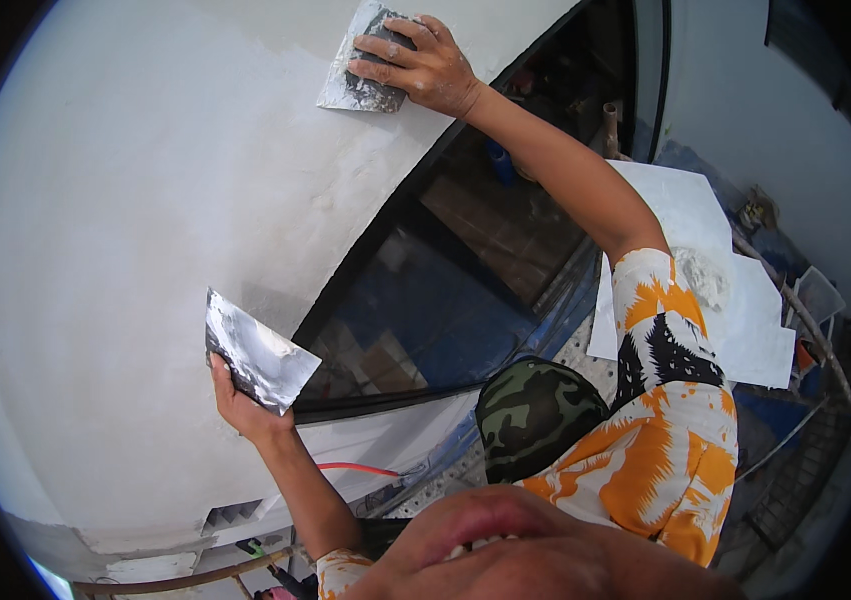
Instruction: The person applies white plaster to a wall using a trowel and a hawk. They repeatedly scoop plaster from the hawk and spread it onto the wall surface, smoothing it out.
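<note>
My right hand is up high, fingers spread over the dark back of a plastering trowel. White plaster smears the trowel, which lies against the pale wall close to the edge of a dark-framed window. Lower and to the left, my left hand grips a wide putty blade from beneath, with the thumb along its edge. Wet white plaster covers part of the blade's shiny face. The blade is held in front of the wall beside the window's lower corner; its handle is hidden by my hand.
On the right, a white board carries a heap of white plaster, with a pole alongside. A camouflage cap shows below the window. A red hose runs under the window frame. A wooden rail crosses the lower left.
</note>
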Available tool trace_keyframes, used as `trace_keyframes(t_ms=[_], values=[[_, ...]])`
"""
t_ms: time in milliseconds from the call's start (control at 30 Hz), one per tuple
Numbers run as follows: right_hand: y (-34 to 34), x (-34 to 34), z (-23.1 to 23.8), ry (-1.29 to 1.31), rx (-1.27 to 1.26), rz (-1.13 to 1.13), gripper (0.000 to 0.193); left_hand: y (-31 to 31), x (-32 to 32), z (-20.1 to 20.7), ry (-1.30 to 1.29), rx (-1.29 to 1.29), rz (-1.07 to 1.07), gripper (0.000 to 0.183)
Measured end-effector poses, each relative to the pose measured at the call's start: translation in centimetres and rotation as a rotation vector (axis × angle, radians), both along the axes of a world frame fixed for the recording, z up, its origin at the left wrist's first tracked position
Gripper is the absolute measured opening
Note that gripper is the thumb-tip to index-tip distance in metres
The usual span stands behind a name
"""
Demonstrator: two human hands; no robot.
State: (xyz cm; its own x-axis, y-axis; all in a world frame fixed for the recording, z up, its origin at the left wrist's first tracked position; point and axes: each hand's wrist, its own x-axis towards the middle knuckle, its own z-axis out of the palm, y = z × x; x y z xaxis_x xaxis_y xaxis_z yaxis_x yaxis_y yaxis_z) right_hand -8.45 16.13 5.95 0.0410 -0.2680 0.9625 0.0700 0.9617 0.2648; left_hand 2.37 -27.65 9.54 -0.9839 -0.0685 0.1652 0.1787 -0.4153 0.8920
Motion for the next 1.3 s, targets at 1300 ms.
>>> trace_keyframes(t_ms=[1300], values=[[-6.5,8.2,11.1,0.034,-0.3,0.377,0.053,-2.1,-0.9,2.5,0.138,0.209,-0.179,0.04]])
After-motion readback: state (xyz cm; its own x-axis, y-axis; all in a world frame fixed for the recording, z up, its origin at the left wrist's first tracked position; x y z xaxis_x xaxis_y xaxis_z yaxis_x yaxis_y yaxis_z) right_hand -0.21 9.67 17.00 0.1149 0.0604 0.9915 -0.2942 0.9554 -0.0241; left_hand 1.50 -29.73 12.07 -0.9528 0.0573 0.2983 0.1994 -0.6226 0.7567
